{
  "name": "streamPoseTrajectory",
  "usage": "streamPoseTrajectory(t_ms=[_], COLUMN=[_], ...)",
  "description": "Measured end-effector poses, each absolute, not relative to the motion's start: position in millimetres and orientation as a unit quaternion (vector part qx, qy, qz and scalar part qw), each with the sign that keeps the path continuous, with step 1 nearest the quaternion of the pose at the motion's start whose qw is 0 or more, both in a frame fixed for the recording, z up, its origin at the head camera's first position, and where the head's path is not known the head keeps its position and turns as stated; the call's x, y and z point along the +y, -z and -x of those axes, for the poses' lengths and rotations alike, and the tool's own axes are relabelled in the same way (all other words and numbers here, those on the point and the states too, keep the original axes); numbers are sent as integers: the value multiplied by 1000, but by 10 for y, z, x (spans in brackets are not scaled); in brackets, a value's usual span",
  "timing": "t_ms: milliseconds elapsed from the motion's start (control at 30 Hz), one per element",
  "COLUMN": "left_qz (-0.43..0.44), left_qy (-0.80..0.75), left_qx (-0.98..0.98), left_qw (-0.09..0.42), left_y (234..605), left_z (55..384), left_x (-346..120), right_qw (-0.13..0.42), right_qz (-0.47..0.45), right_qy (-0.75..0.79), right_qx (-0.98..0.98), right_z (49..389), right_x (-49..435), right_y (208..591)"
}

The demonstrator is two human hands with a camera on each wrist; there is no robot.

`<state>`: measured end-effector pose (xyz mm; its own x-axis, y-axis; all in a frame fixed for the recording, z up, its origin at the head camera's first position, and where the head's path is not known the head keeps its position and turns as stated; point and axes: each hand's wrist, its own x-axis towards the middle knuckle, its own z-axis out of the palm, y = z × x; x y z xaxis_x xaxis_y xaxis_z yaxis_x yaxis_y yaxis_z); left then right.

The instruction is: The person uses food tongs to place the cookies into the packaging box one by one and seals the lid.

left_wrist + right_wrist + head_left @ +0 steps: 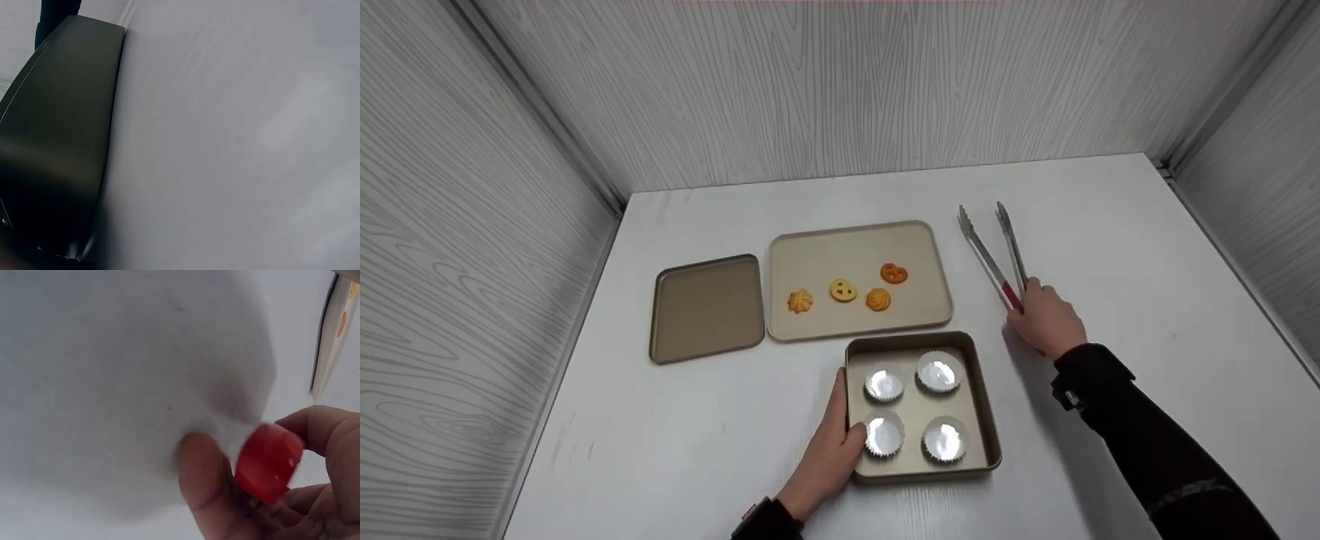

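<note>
Two hands are occupied: the right hand's (1048,321) fingers curl round the red-handled end of the tongs (987,256), whose arms stand spread, while the left hand (829,454) grips the deep pan's (913,412) left wall between thumb and fingers. Four muffin cups (939,373) sit inside the pan. Right of the pan, the tongs run lengthwise away from the wrist, slanting slightly left. Just beyond the pan, four cookies (878,300) lie on the tray (847,251), leftward from the right fingers.
</note>
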<state>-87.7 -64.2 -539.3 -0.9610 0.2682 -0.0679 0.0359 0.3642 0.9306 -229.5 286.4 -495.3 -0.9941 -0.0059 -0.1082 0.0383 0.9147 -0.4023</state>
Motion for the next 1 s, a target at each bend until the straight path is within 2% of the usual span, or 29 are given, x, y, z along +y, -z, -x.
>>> streamPoseTrajectory(t_ms=[267,767,900,1000], left_qz=[-92,-87,-89,-92], left_qy=[-574,-585,-589,-591], left_qx=[807,800,798,796], left_qw=[104,96,91,89], left_y=[5403,5417,5417,5413], left_z=[881,858,860,866], left_x=[-624,-589,-591,-591], right_qw=[33,-106,-109,-91], right_qz=[-27,110,145,165], right_qy=[250,251,239,232], right_qx=[967,956,954,954], right_z=[2308,2068,1982,1936], right_x=[2923,3139,3136,3116], right_y=[4908,4787,4732,4708])
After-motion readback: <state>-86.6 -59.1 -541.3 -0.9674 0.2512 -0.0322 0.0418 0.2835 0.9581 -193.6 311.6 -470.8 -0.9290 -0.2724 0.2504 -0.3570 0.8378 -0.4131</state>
